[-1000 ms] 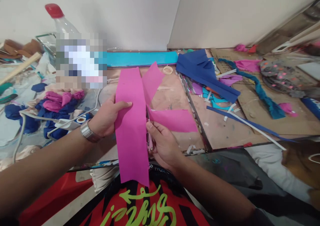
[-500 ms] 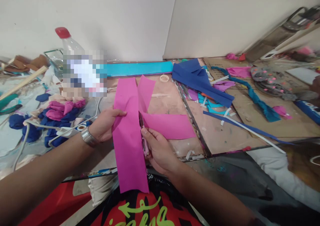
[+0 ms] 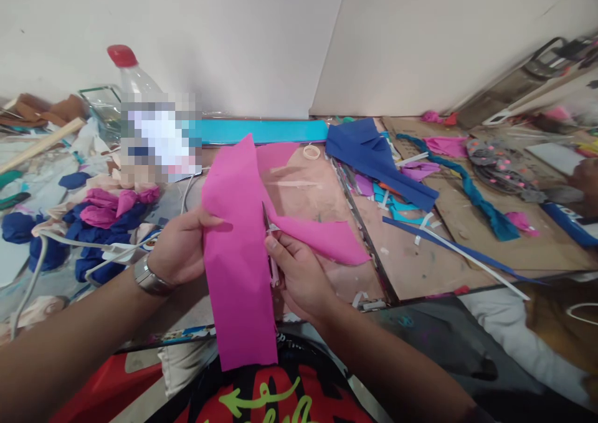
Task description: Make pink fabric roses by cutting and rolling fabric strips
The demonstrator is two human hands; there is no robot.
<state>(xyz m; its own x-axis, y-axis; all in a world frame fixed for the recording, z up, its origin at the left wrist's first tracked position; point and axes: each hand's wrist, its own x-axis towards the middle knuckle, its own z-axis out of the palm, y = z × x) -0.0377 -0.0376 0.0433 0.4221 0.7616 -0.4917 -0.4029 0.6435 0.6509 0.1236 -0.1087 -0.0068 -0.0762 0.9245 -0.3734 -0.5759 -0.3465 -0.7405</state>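
Left hand [image 3: 175, 248] pinches long flat pink cloth strip [image 3: 239, 280], centre of frame, maybe to keep it still. Right hand [image 3: 301, 270] holds small pink-handled metal scissors [image 3: 274, 275] at strip's right edge, tips up, maybe to follow edge. 1 pink cloth flap [image 3: 334, 239] sticks out right of centre.

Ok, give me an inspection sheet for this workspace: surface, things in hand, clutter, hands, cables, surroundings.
Surface: tabletop, brownish and marked.
Things in hand: pink sheet; scissors at its right edge.
Clutter: blue sheet, twisted teal strip, pink and blue bundles.
Hands: left hand grips the pink sheet's left edge; right hand holds the scissors.
Cables: white cable among the bundles.
Surroundings: pale wall behind; red-capped bottle at far left.
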